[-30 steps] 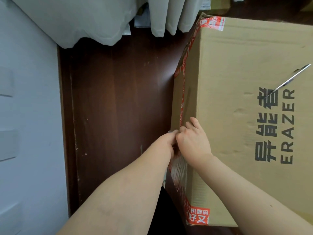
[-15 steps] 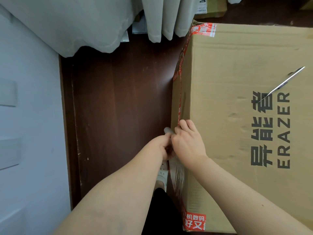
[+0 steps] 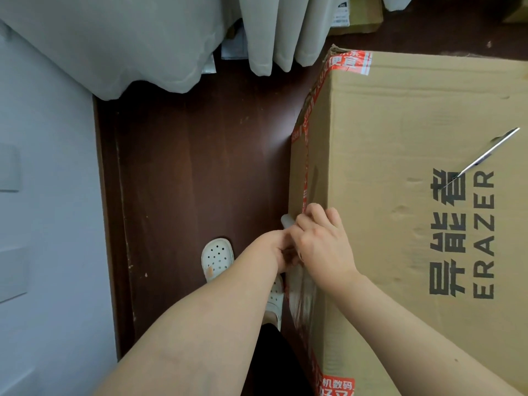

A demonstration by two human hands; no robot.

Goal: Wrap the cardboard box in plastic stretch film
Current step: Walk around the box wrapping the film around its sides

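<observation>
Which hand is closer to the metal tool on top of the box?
Right. The right hand is on the box edge, left of the metal tool; the left hand farther left.

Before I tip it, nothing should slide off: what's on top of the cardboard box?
A slim metal tool lies on the cardboard box. The right hand hides a patch at its edge.

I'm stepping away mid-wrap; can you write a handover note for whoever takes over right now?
Left hand: grips the film roll against the left side of the cardboard box.
Right hand: fingers curled round the same roll at the box's top edge.
Done: some stretch film clings to that side, below the hands.
Left: the rest of the box looks bare; scissors lie on top for cutting.
</observation>
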